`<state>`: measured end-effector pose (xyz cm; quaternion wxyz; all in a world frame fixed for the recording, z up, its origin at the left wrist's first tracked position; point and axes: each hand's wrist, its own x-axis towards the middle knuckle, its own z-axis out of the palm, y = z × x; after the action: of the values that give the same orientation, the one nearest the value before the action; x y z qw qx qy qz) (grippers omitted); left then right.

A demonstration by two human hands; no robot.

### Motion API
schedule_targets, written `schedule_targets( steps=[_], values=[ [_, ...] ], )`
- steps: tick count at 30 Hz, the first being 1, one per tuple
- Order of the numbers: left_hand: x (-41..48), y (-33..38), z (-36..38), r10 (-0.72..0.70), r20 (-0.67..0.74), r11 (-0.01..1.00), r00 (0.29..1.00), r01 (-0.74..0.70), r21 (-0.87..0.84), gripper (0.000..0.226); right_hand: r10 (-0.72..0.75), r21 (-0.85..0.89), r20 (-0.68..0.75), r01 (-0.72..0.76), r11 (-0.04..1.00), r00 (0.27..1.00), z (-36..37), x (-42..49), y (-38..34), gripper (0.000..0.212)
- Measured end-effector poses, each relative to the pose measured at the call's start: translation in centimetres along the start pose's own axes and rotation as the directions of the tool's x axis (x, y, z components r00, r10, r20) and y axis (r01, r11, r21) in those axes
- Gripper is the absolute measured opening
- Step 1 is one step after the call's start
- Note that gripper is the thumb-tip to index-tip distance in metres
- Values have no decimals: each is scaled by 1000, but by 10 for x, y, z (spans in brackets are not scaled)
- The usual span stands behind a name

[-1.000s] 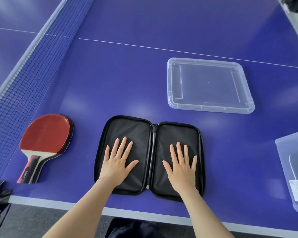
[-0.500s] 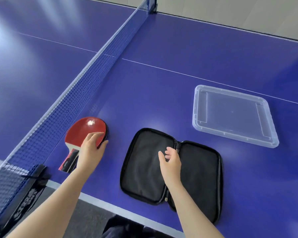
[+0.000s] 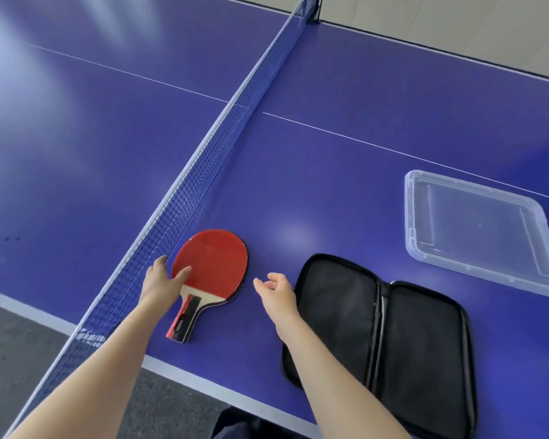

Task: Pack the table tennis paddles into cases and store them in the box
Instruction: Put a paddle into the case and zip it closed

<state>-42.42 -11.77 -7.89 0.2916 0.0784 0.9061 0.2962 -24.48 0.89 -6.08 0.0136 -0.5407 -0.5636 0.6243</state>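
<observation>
With left hand [image 3: 162, 282] pinching the paddle [image 3: 214, 264], right hand [image 3: 278, 289] hovers beside it, loosely curled, empty

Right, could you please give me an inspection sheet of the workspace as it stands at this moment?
Surface: blue table with white lines; net across it.
Job's things: red paddle flat on the table beside the net; black case lying open, nothing in it; box not in view.
Clutter: clear plastic lid lying beyond the case.
Hands: left hand pinches the paddle's blade at its net-side edge, thumb on the red face; right hand loosely curled, holding nothing, between paddle and case.
Cables: nothing seen.
Surroundings: grey floor below the table's near edge.
</observation>
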Motion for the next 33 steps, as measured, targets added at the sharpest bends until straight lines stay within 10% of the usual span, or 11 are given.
schedule_targets(
  steps=[15, 33],
  values=[
    [32, 8, 14, -108, 83, 994, 991, 110, -20, 60, 116, -10, -186, -119, 993, 976, 77, 42, -5, 40],
    [-4, 33, 42, -14, 163, 888, 987, 87, -451, 27, 74, 264, -314, 12, 964, 946, 5, 18, -3, 24]
  ],
)
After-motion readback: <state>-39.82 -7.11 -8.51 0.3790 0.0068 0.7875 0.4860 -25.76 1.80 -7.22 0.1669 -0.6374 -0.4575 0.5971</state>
